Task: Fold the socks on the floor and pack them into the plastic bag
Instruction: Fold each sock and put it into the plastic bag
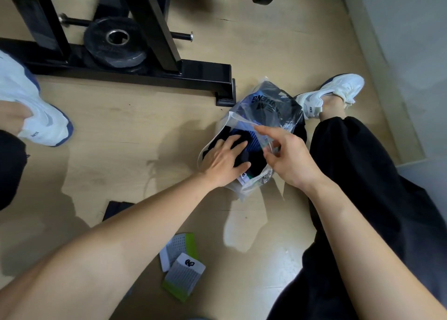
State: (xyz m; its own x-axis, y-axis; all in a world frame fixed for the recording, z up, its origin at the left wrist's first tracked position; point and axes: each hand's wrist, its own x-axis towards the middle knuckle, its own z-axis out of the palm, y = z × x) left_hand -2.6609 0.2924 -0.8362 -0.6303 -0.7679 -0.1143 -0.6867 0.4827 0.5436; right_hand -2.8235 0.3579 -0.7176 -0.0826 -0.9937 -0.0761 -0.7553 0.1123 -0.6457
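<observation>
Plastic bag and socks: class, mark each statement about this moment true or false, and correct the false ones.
1. The left hand presses dark socks down inside the plastic bag. True.
2. The right hand rests flat on the floor. False: it pinches the bag's upper edge and holds the mouth open.
3. Grey-and-green socks lie on the floor outside the bag. True.
4. The weight plate lies on top of the bag. False: it sits at the black metal frame, apart from the bag.
</observation>
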